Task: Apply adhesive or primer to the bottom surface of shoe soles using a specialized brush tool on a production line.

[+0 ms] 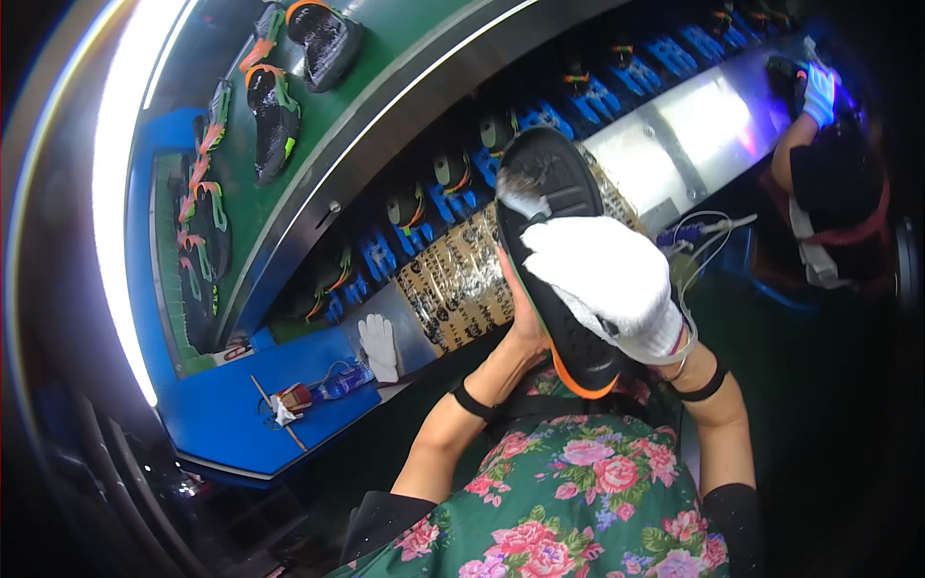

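A black shoe sole [576, 197] with an orange rim at its near end is held up in front of my body, tilted, its open inner side facing me. My bare left hand [525, 303] grips it along its left edge, most fingers hidden beneath. Over the sole is my right hand [607, 279] in a white knitted glove, closed on what looks like a brush [525, 193]; its pale, blurred tip touches the upper part of the sole. The glove covers the brush's handle. A white cord loops by my right wrist.
Shoe parts [275, 116] lie on a green conveyor [318, 125] at left. Blue racks [453, 202] carry more shoes behind a taped ledge [453, 284]. On a blue table [231, 414] are a white glove [378, 347] and a stick. Another person's gloved hand [819, 94] works at far right.
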A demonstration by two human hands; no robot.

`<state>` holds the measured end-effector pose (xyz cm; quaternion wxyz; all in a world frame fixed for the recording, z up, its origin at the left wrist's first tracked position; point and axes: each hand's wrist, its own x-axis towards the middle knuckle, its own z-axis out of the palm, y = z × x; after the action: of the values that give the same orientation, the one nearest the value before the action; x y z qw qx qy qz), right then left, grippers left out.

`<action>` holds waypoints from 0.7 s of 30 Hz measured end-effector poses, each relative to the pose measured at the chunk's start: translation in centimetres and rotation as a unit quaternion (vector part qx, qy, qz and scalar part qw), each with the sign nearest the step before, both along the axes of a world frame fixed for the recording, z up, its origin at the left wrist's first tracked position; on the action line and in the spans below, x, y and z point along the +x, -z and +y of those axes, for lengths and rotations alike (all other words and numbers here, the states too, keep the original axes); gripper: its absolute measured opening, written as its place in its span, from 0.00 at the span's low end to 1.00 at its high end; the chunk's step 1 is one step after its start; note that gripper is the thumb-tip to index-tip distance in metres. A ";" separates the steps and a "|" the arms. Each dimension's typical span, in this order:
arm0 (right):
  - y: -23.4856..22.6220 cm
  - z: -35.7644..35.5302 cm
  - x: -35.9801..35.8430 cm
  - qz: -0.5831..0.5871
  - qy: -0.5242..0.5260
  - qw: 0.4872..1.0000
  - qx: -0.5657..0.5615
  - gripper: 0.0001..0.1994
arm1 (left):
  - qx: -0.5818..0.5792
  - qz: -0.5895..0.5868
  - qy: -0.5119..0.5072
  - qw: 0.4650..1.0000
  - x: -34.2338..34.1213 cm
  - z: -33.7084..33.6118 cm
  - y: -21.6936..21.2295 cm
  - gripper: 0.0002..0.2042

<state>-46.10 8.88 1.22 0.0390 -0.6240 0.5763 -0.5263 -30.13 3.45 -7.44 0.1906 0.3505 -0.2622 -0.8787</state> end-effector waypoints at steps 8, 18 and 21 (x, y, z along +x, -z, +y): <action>1.0 0.1 0.7 -0.057 -0.020 0.998 -0.011 0.13 | -0.118 -0.001 -0.026 0.993 0.5 -0.8 3.1 0.49; 1.9 0.6 0.8 -0.102 -0.041 0.994 -0.012 0.11 | -0.074 0.012 -0.051 0.996 1.0 -0.7 4.4 0.47; 3.5 0.1 1.6 -0.072 -0.078 0.991 -0.083 0.12 | -0.055 0.020 -0.061 0.996 0.8 -0.8 4.5 0.46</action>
<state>-44.47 8.96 -2.30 0.0693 -0.6286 0.4760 -0.6111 -29.30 2.60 -11.91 0.2675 0.3371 -0.2844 -0.8567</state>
